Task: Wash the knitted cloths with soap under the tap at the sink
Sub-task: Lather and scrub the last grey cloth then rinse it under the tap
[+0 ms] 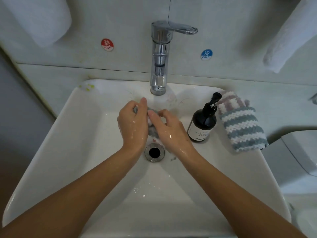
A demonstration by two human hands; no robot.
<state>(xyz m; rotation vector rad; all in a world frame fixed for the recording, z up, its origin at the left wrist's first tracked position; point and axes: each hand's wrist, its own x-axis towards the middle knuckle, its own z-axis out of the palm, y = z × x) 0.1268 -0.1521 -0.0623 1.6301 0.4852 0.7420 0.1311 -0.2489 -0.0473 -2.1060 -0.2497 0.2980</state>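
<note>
A wet grey knitted cloth [151, 129] is bunched between both hands over the sink [82, 134], below the tap [158, 66]. The left hand [133, 124] and right hand [169, 129] are curled around it in a tight grip. Most of it is hidden; only grey folds with pink and white specks show. Beside the soap bottle [203, 124], two dry striped cloths [240, 124] are laid on the rim.
</note>
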